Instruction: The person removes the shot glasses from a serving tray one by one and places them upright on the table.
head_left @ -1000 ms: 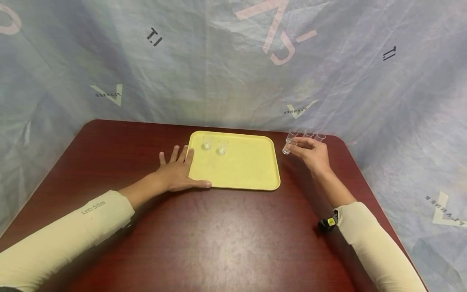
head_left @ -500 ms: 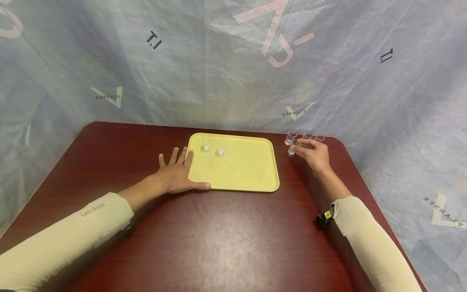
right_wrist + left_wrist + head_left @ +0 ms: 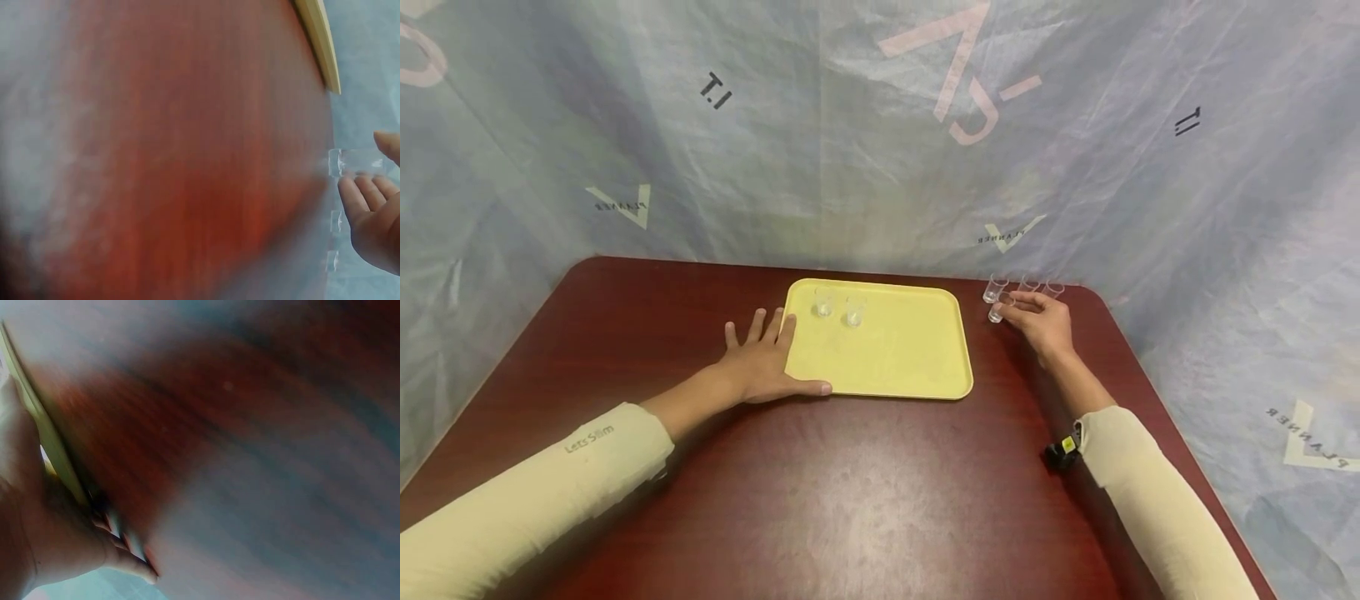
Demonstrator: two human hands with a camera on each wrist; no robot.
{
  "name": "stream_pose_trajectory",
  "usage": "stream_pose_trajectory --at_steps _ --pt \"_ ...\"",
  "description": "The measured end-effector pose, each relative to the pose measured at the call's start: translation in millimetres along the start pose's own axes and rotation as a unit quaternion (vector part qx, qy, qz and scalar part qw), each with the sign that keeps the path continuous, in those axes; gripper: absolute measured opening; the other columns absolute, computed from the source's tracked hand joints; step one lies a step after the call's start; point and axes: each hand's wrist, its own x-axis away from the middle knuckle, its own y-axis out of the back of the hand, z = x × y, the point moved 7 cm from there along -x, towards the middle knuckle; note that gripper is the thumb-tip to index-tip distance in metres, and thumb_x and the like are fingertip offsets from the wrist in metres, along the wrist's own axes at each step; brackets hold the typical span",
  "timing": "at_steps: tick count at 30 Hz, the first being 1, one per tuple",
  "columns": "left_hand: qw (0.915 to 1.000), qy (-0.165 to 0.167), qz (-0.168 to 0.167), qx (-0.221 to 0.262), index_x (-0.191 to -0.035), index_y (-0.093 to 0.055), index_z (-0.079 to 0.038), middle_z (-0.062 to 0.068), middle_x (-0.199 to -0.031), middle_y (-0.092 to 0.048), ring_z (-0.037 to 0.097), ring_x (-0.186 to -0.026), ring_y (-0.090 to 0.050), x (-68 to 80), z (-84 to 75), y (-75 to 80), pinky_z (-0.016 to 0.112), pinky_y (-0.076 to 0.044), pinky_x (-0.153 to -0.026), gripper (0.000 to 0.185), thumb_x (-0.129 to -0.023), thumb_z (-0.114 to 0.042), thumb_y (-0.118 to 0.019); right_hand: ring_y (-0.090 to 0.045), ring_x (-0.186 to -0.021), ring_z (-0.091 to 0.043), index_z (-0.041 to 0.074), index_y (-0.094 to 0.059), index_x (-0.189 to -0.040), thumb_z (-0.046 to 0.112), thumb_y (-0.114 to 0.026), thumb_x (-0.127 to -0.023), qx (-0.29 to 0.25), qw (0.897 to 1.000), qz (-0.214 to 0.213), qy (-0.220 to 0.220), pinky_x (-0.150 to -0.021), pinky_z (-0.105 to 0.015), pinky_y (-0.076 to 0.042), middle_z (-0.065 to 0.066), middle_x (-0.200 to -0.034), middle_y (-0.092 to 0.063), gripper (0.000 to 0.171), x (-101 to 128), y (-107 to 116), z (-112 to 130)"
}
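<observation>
1. Left hand (image 3: 765, 360) flat on the red-brown table (image 3: 850, 500), fingers straight and spread, thumb along the near edge of the yellow tray (image 3: 895, 358) — gripping nothing.
2. Right hand (image 3: 1039, 321) beside the tray's right side, fingertips pinching a small clear cup (image 3: 997, 312) just above the tabletop.
3. Three more clear cups (image 3: 1028, 286) in a row right behind it.
4. Two clear cups (image 3: 838, 307) upright at the tray's far left.

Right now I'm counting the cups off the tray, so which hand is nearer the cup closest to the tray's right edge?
Right. The right hand has its fingertips at that small clear cup. The left hand lies flat on the table against the yellow tray, at its far side from the cup.
</observation>
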Motion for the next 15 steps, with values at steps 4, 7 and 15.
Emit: stream_pose_trajectory --at_steps 4,7,15 --pt "1.0000 0.000 -0.001 -0.001 -0.183 0.000 -0.009 0.017 -0.191 0.010 0.049 -0.177 0.013 0.7 0.7 -0.2 0.088 0.010 -0.129 0.156 -0.077 -0.110 -0.055 -0.074 -0.091 0.009 -0.004 -0.067 -0.152 0.022 -0.091 -0.097 -0.007 1.000 0.000 0.001 -0.090 -0.018 -0.064 0.023 -0.096 -0.075 0.065 5 2 -1" --pt "1.0000 0.000 -0.002 -0.001 -0.183 0.000 -0.009 0.017 -0.191 0.011 0.049 -0.177 0.013 0.8 0.8 -0.5 0.088 0.010 -0.129 0.156 -0.077 -0.110 -0.055 -0.076 -0.092 0.009 -0.006 -0.066 -0.151 0.018 -0.092 -0.096 -0.026 1.000 0.001 0.007 -0.089 -0.019 -0.065 0.025 -0.092 -0.077 0.065 9 4 -3" --pt "1.0000 -0.001 -0.002 -0.001 -0.183 0.001 -0.010 0.017 -0.191 0.011 0.049 -0.176 0.014 0.3 1.3 -1.3 0.089 0.010 -0.128 0.157 -0.077 -0.110 -0.055 -0.075 -0.088 0.010 -0.007 -0.067 -0.148 0.021 -0.092 -0.096 0.009 1.000 0.015 0.012 -0.085 -0.017 -0.065 0.027 -0.092 -0.075 0.064 29 11 -3"
